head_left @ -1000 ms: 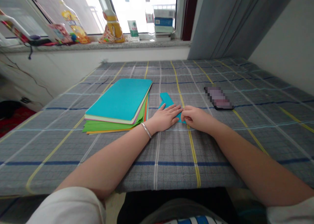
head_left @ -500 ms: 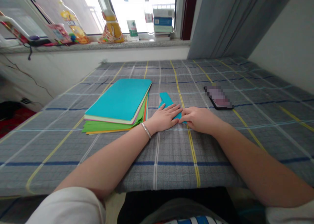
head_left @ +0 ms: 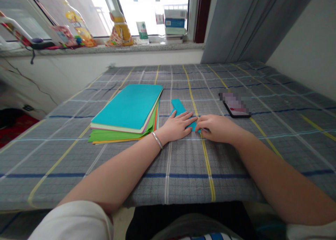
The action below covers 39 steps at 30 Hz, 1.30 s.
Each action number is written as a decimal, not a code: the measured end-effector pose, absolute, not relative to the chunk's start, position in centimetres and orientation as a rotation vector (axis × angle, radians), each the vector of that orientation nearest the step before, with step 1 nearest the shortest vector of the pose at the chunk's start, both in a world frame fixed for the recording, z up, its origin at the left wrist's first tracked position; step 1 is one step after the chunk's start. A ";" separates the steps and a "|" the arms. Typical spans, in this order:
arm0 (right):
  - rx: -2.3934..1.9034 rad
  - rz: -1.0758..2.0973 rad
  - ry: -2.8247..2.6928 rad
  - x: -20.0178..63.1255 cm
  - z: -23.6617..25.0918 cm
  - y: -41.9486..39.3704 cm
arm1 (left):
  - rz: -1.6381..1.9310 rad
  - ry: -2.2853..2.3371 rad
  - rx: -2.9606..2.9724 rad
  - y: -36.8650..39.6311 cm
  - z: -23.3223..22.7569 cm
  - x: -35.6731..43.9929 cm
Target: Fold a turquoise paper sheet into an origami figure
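Observation:
A folded teal paper strip [head_left: 179,106] lies on the checked grey tablecloth [head_left: 183,159], its near part hidden under my hands. My left hand [head_left: 176,126], with a silver bangle on the wrist, lies flat on the strip with fingers spread. My right hand [head_left: 217,127] rests at the strip's near right corner, fingertips pressing on the paper beside my left fingertips. A stack of coloured paper sheets [head_left: 130,112], teal on top, sits just left of my left hand.
A dark phone [head_left: 236,106] lies on the cloth to the right of the strip. Bottles [head_left: 121,26], boxes [head_left: 175,22] and packets stand on the windowsill at the back. A grey curtain [head_left: 244,22] hangs at the back right.
My right hand has slid slightly to the right and nearer along the strip's corner. My left hand has stayed flat on the paper.

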State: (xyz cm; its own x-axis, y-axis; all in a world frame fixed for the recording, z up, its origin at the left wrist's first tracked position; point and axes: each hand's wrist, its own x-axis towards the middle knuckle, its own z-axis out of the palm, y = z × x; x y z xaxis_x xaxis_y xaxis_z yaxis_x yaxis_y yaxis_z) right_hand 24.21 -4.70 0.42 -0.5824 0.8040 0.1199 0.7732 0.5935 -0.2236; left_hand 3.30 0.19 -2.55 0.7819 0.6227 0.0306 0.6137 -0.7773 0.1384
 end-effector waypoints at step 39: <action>-1.125 0.196 -2.637 24.1 -1.2 -3.5 | 0.405 0.856 2.710 0.7 -3.3 3.6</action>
